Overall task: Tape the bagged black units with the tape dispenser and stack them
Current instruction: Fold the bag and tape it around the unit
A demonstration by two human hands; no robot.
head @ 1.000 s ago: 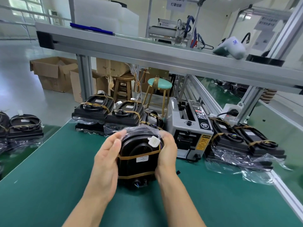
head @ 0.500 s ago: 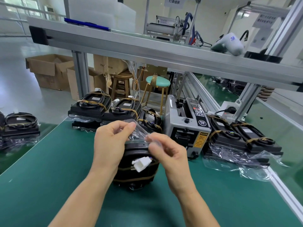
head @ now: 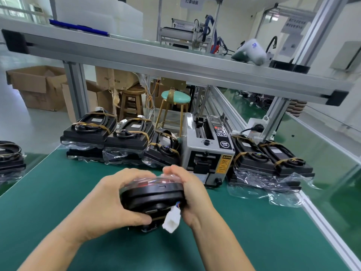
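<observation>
A round black unit [head: 154, 196] in a clear plastic bag is held between both hands just above the green table [head: 58, 192]. My left hand [head: 115, 200] grips its left side with the thumb under it. Along its right side curls my right hand [head: 191, 192], fingers over the folded bag at the top. A white connector [head: 172, 222] hangs from the unit's front. The grey tape dispenser [head: 207, 147] stands right behind the hands.
Bagged and taped black units lie stacked at the back left [head: 91, 132] and back right [head: 269, 161], with one more at the far left edge [head: 9, 157]. An aluminium shelf [head: 175, 63] runs overhead. The table's metal rail [head: 322, 222] borders the right side.
The unit has been tipped from standing on end to lying nearly flat. Both hands went from pinching the bag's open top to gripping the unit's sides with the bag folded over.
</observation>
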